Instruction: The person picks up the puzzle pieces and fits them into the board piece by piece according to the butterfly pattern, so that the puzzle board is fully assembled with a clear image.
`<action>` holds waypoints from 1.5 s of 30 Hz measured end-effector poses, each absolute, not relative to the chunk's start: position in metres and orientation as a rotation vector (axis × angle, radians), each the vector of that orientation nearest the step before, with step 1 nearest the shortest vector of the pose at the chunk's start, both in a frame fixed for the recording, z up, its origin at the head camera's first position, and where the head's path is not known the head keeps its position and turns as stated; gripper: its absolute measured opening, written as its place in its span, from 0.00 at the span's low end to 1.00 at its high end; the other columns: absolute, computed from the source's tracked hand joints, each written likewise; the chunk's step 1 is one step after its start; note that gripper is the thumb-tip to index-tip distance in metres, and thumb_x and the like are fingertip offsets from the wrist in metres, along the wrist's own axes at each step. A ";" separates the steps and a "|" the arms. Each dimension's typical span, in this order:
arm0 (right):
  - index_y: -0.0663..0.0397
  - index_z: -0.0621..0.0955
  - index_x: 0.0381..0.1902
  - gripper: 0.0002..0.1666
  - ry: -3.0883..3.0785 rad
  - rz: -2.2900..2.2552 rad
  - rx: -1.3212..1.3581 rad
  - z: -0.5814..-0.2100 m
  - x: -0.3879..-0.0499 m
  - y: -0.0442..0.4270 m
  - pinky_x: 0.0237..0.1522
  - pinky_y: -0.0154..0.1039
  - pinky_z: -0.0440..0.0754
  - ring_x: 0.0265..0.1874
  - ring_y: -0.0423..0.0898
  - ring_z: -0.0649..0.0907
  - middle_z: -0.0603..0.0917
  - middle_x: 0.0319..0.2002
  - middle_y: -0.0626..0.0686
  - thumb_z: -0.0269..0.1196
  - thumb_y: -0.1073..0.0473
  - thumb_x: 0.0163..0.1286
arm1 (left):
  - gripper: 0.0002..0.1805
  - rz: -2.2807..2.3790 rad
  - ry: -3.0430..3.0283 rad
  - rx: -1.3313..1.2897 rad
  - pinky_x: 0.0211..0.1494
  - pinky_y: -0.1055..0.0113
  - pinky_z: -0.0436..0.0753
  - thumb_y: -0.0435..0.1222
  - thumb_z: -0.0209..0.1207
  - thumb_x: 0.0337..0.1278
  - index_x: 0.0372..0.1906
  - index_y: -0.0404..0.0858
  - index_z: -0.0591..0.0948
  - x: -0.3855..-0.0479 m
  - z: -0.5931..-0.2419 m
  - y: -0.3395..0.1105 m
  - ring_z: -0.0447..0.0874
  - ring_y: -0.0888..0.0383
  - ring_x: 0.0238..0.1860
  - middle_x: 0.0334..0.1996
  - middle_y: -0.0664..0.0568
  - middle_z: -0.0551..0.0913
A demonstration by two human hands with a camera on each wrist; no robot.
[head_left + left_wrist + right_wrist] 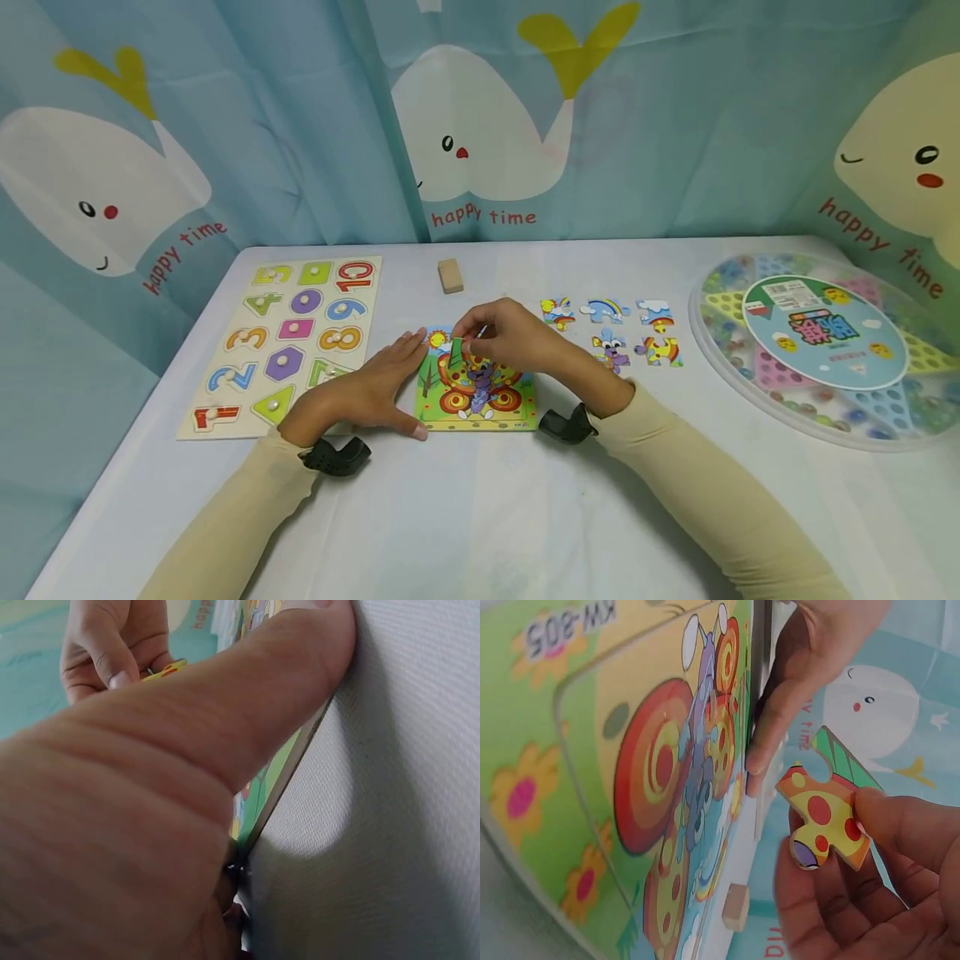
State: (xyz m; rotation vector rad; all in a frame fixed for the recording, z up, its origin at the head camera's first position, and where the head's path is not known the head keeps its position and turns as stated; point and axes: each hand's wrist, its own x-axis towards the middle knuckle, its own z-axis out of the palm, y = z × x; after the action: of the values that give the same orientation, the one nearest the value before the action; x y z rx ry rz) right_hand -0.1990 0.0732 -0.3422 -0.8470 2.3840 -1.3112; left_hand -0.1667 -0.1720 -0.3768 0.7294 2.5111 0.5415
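Observation:
A square jigsaw board (450, 423) with a butterfly picture lies on the table in the head view. My left hand (375, 383) rests along its left side, fingers spread, the thumb by the near left corner. Between thumb and fingers, my right hand (517, 333) pinches a puzzle piece (825, 810) above the board's far left part. Yellow with red spots, the piece has a green striped corner and is tilted, apart from the board in the right wrist view. My left thumb (225, 712) crosses the left wrist view and hides much of the board.
Several loose puzzle pieces (604, 311) lie in two rows right of the board. A number-and-shape peg board (251, 317) lies at left, partly under my left wrist. Behind stands a small wooden block (450, 276). A round marble game case (825, 333) occupies the right.

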 end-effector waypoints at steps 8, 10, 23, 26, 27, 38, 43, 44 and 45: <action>0.65 0.83 0.43 0.08 2.358 -1.264 -0.891 -0.348 -0.197 0.058 0.37 0.34 0.80 0.31 0.42 0.81 0.84 0.36 0.52 0.61 0.70 0.68 | 0.69 0.538 2.520 0.764 0.75 0.49 0.40 0.58 0.73 0.39 0.77 0.36 0.42 -0.165 -0.374 -0.175 0.27 0.50 0.76 0.78 0.48 0.34; 0.65 0.83 0.43 0.08 2.365 -1.245 -0.902 -0.349 -0.196 0.054 0.38 0.34 0.80 0.31 0.42 0.80 0.85 0.36 0.51 0.61 0.70 0.68 | 0.68 0.544 2.521 0.785 0.75 0.49 0.39 0.58 0.73 0.39 0.77 0.35 0.43 -0.165 -0.373 -0.175 0.27 0.49 0.76 0.78 0.47 0.34; 0.63 0.83 0.42 0.07 2.340 -1.206 -0.942 -0.358 -0.193 0.042 0.37 0.31 0.79 0.31 0.40 0.79 0.84 0.35 0.50 0.60 0.71 0.68 | 0.69 0.564 2.511 0.774 0.75 0.50 0.38 0.59 0.72 0.40 0.78 0.37 0.40 -0.166 -0.374 -0.175 0.27 0.51 0.76 0.78 0.49 0.33; 0.63 0.83 0.41 0.07 2.353 -1.185 -0.965 -0.359 -0.194 0.040 0.36 0.30 0.78 0.30 0.40 0.78 0.83 0.33 0.50 0.60 0.71 0.68 | 0.70 0.566 2.514 0.768 0.75 0.50 0.39 0.59 0.72 0.40 0.78 0.37 0.40 -0.165 -0.374 -0.175 0.27 0.52 0.76 0.78 0.49 0.33; 0.62 0.83 0.41 0.07 2.359 -1.176 -0.967 -0.359 -0.194 0.039 0.35 0.30 0.77 0.29 0.40 0.77 0.83 0.32 0.49 0.61 0.71 0.68 | 0.70 0.565 2.514 0.765 0.75 0.50 0.39 0.59 0.72 0.40 0.78 0.38 0.39 -0.165 -0.374 -0.175 0.27 0.52 0.76 0.78 0.50 0.33; 0.61 0.84 0.40 0.06 2.492 -1.037 -0.938 -0.358 -0.190 0.028 0.33 0.30 0.76 0.29 0.40 0.77 0.82 0.31 0.48 0.61 0.70 0.66 | 0.67 0.596 2.506 0.798 0.75 0.48 0.38 0.57 0.73 0.40 0.78 0.38 0.43 -0.165 -0.374 -0.175 0.28 0.49 0.76 0.78 0.47 0.34; 0.61 0.84 0.44 0.09 2.562 -0.981 -0.900 -0.358 -0.188 0.027 0.30 0.31 0.75 0.26 0.41 0.77 0.81 0.29 0.47 0.61 0.69 0.66 | 0.68 0.602 2.509 0.815 0.75 0.48 0.38 0.56 0.73 0.40 0.78 0.40 0.42 -0.166 -0.374 -0.174 0.28 0.48 0.76 0.78 0.46 0.35; 0.61 0.84 0.44 0.10 2.573 -0.968 -0.901 -0.358 -0.188 0.027 0.29 0.31 0.74 0.25 0.41 0.76 0.81 0.28 0.47 0.61 0.69 0.66 | 0.68 0.604 2.508 0.817 0.75 0.48 0.38 0.56 0.73 0.40 0.78 0.40 0.41 -0.166 -0.374 -0.174 0.28 0.48 0.76 0.78 0.46 0.35; 0.61 0.84 0.44 0.10 2.587 -0.951 -0.900 -0.359 -0.187 0.027 0.29 0.31 0.74 0.25 0.41 0.76 0.80 0.28 0.47 0.60 0.69 0.66 | 0.68 0.605 2.507 0.818 0.75 0.48 0.38 0.56 0.73 0.40 0.78 0.40 0.41 -0.166 -0.375 -0.174 0.28 0.47 0.76 0.78 0.45 0.35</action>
State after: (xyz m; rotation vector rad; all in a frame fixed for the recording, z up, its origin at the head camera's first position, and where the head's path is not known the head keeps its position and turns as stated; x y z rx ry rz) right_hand -0.1875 0.0266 -0.3587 -0.9002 2.5870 -0.9510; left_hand -0.1657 -0.1742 -0.3747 0.8184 2.5072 0.6048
